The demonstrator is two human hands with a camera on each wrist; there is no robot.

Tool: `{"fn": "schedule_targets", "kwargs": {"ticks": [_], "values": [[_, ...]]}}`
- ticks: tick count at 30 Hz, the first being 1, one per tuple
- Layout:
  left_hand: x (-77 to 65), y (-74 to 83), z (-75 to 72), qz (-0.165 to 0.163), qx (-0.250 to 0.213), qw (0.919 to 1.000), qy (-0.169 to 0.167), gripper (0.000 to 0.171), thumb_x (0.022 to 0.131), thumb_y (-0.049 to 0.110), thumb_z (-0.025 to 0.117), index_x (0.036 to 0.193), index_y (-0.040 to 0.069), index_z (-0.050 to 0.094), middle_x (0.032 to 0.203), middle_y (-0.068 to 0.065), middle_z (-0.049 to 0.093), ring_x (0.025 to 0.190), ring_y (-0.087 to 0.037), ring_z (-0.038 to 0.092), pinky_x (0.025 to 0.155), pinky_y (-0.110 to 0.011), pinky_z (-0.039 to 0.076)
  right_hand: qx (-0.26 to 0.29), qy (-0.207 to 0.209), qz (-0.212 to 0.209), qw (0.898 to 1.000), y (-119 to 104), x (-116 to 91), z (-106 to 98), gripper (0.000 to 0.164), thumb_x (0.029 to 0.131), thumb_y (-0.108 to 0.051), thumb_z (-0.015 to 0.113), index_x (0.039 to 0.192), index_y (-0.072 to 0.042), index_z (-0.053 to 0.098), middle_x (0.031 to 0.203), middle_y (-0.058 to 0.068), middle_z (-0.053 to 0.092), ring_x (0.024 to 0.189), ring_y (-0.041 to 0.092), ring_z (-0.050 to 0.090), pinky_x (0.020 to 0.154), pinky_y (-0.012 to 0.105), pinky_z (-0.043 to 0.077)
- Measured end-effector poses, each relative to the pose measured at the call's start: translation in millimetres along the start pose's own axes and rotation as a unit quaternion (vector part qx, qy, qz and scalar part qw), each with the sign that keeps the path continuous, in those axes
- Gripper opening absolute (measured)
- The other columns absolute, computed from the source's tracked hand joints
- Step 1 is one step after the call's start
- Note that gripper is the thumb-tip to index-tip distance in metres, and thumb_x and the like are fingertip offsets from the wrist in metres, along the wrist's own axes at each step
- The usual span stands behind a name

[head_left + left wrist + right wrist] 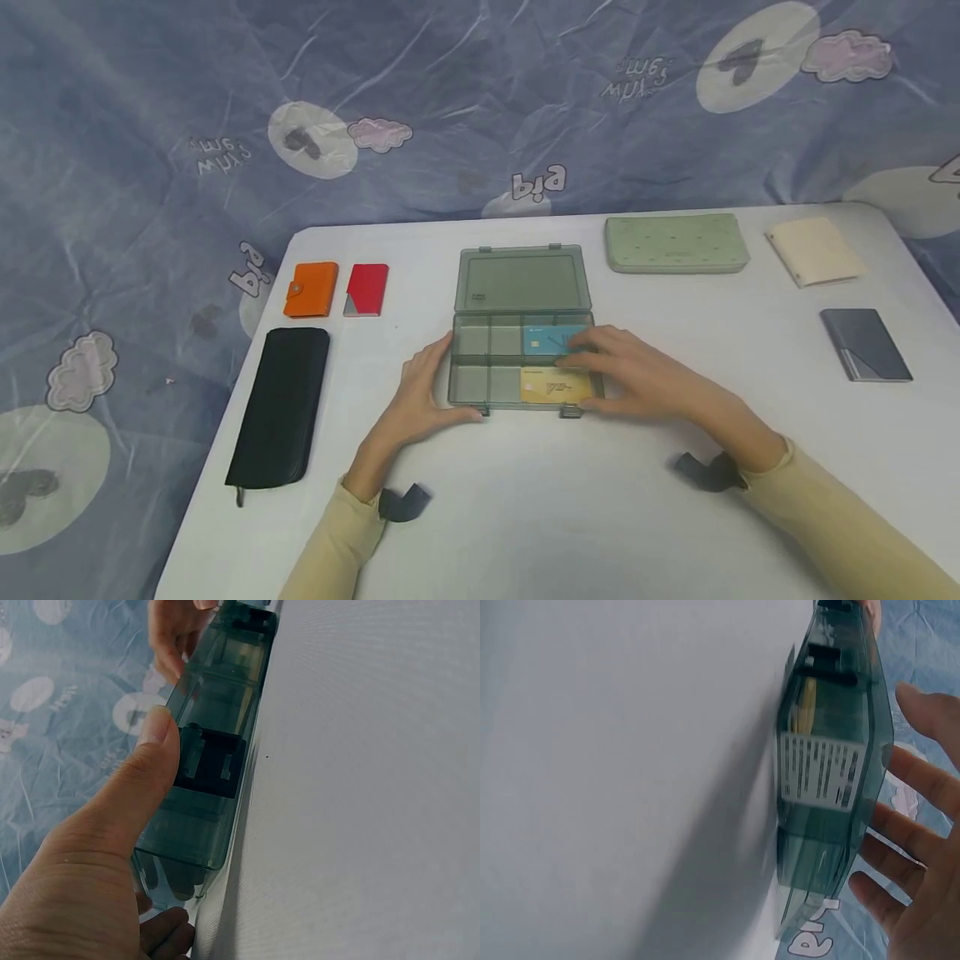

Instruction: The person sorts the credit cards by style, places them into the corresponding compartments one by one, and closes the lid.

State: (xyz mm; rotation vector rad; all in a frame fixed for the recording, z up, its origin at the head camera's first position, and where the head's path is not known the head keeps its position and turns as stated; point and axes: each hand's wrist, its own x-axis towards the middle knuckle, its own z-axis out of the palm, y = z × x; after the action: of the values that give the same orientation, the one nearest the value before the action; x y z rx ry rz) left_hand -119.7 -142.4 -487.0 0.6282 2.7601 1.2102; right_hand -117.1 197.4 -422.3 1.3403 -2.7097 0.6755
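Note:
A translucent green compartment box (471, 383) lies on the table with its lid (522, 279) raised toward the back. My left hand (416, 400) holds the box's front left corner, thumb beside a latch (210, 761) and fingers along the left side. A blue card (543, 340) lies in the back right part, and a yellow card (551, 386) in the front right part. Over the right side, my right hand (637, 375) has its fingers spread and partly covers both cards. The right wrist view shows a barcode label (821, 771) on the box's side wall, with nothing between the fingers.
On the left are an orange card holder (311, 289), a red card holder (367, 289) and a long black zip case (279, 407). To the right lie a green case (677, 243), a cream wallet (815, 252) and a dark card holder (866, 344). A patterned blue sheet (450, 100) hangs behind the white table (540, 517).

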Motion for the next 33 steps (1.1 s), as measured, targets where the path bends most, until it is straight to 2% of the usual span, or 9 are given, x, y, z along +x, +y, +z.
{"fn": "schedule_targets", "kwargs": {"ticks": [5,9,12,14,18,21,26,30,33], "values": [[-0.4,-1.7,0.0,-0.006,-0.001,1.0,-0.002,0.115,0.059,0.063,0.077,0.149,0.021,0.019,0.148,0.001,0.031,0.133,-0.017,0.028,0.101,-0.047,0.024,-0.001,-0.003,0.006,1.0,0,-3,1,0.049,0.079,-0.038,0.072,0.123,-0.021,0.059,0.134,0.004,0.048,0.124,0.02,0.04,0.099,0.04,0.032],[0.9,0.2,-4.6,-0.037,-0.02,0.999,-0.017,0.105,0.066,0.057,0.076,0.148,0.025,0.02,0.149,0.005,0.029,0.135,-0.018,0.025,0.104,-0.051,0.025,0.021,0.023,0.037,0.999,12,-9,-3,0.05,0.076,-0.033,0.075,0.121,-0.018,0.059,0.134,0.004,0.048,0.125,0.021,0.039,0.1,0.041,0.033],[5.7,-0.6,-12.0,-0.059,-0.069,0.9958,-0.014,0.09,0.076,0.048,0.072,0.148,0.024,0.023,0.147,0.007,0.034,0.134,-0.015,0.03,0.105,-0.048,0.028,0.042,0.034,0.072,0.996,27,-13,-9,0.053,0.075,-0.028,0.077,0.122,-0.015,0.057,0.132,0.004,0.049,0.124,0.021,0.04,0.099,0.042,0.034],[12.7,-1.5,-17.9,-0.056,-0.117,0.9916,0.0,0.08,0.083,0.038,0.069,0.147,0.022,0.024,0.145,0.003,0.039,0.131,-0.017,0.037,0.104,-0.043,0.033,0.056,0.038,0.091,0.994,38,-14,-12,0.056,0.074,-0.025,0.078,0.124,-0.012,0.055,0.13,0.004,0.051,0.123,0.021,0.041,0.099,0.041,0.034],[29.9,8.5,-33.6,-0.061,-0.215,0.9748,0.002,0.073,0.088,0.021,0.065,0.147,0.015,0.023,0.144,-0.01,0.04,0.126,-0.027,0.045,0.101,-0.043,0.038,0.068,0.036,0.127,0.989,61,-15,-14,0.061,0.073,-0.025,0.079,0.125,-0.007,0.052,0.124,0.003,0.054,0.117,0.02,0.046,0.097,0.039,0.034],[41.4,12.4,-42.3,-0.09,-0.26,0.9609,-0.032,0.071,0.09,0.018,0.061,0.148,0.009,0.021,0.145,-0.014,0.038,0.127,-0.031,0.043,0.104,-0.048,0.034,0.083,0.023,0.153,0.985,73,-12,-13,0.064,0.074,-0.029,0.079,0.127,-0.006,0.051,0.119,0.004,0.056,0.11,0.021,0.048,0.093,0.04,0.036],[58.0,-12.8,-38.8,-0.112,-0.296,0.9445,-0.089,0.066,0.09,0.023,0.059,0.147,0.014,0.026,0.144,-0.003,0.041,0.129,-0.02,0.042,0.108,-0.043,0.028,0.125,-0.021,0.18,0.975,84,-5,-14,0.069,0.075,-0.038,0.076,0.13,-0.006,0.049,0.118,0.008,0.057,0.106,0.024,0.051,0.09,0.044,0.04],[63.9,-31.2,-34.3,-0.089,-0.328,0.9336,-0.112,0.062,0.09,0.015,0.059,0.146,0.017,0.031,0.144,-0.001,0.04,0.13,-0.019,0.04,0.107,-0.035,0.032,0.16,-0.069,0.204,0.963,86,-1,-14,0.073,0.075,-0.044,0.074,0.132,-0.007,0.047,0.124,0.009,0.053,0.112,0.027,0.05,0.095,0.047,0.038],[64.6,-35.2,-33.9,-0.067,-0.362,0.9218,-0.121,0.063,0.089,0.006,0.058,0.146,0.014,0.03,0.146,-0.004,0.038,0.131,-0.022,0.039,0.103,-0.028,0.037,0.173,-0.087,0.209,0.958,87,-1,-15,0.077,0.076,-0.045,0.073,0.135,-0.008,0.043,0.127,0.009,0.049,0.114,0.028,0.048,0.097,0.047,0.038]]}}
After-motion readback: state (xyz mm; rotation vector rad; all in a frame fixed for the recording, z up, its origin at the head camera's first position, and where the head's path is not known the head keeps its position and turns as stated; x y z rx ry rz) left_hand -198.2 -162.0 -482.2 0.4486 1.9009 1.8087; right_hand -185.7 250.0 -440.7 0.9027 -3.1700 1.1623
